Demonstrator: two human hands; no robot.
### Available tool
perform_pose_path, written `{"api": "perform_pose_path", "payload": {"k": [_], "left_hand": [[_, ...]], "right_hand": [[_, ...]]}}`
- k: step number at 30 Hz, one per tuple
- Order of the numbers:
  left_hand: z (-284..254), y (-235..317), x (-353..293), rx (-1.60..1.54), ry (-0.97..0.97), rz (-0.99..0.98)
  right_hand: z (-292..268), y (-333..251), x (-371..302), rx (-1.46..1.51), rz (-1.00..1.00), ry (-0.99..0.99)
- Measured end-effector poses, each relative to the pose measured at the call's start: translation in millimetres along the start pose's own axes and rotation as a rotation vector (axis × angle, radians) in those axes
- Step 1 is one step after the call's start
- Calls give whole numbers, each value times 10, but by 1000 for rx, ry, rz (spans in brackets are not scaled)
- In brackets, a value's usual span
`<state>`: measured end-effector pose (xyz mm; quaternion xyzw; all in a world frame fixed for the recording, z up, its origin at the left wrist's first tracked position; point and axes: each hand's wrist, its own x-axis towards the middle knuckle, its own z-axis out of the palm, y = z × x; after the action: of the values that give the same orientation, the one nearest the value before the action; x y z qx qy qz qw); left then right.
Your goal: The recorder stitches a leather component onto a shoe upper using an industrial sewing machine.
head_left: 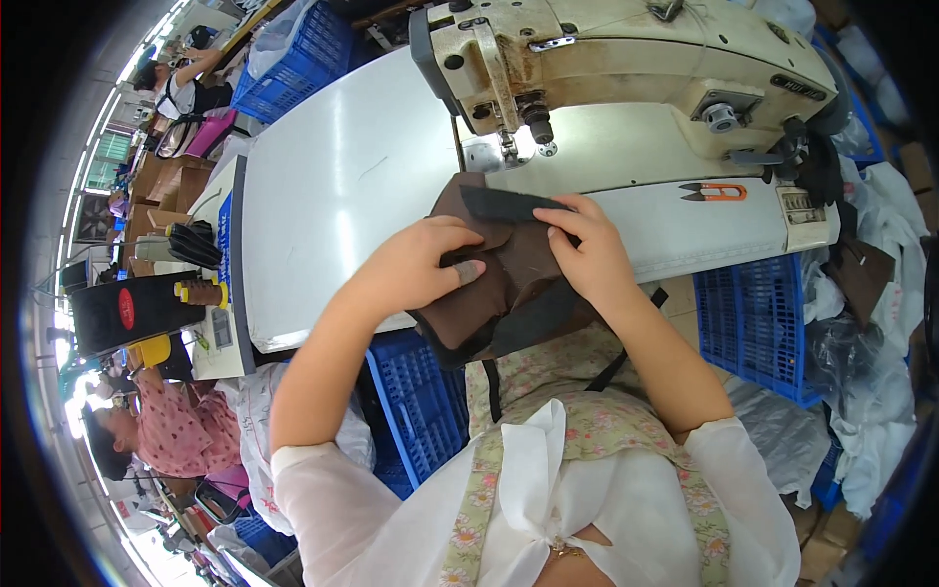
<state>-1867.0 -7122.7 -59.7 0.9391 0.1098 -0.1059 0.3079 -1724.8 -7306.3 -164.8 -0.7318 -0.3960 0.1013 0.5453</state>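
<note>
A folded dark brown and black fabric piece lies over the front edge of the white table, just below the sewing machine's needle area. My left hand grips its left part, fingers curled over the cloth, with a grey wrap on one finger. On the upper right, my right hand pinches a black flap of the piece between thumb and fingers. The lower part of the fabric hangs toward my apron. Behind it stands the cream sewing machine, its presser foot apart from the cloth.
Orange-handled thread snips rest on the machine bed at right. Blue crates stand below the table on both sides. Brown thread spools sit at left. Two people work farther left. The white tabletop extends leftward.
</note>
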Motion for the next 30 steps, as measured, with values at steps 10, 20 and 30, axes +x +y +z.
{"api": "perform_pose_path", "payload": {"k": [10,20,30], "left_hand": [[-62,3,349,544,-138,-25],[52,136,587,773,-147,-152],[138,-112,605,456,5,-11]], "right_hand": [[-3,-162,33,-145,-138,61],[-49,21,190,-204,-211,209],[-152,31,109,-318,-83,35]]}}
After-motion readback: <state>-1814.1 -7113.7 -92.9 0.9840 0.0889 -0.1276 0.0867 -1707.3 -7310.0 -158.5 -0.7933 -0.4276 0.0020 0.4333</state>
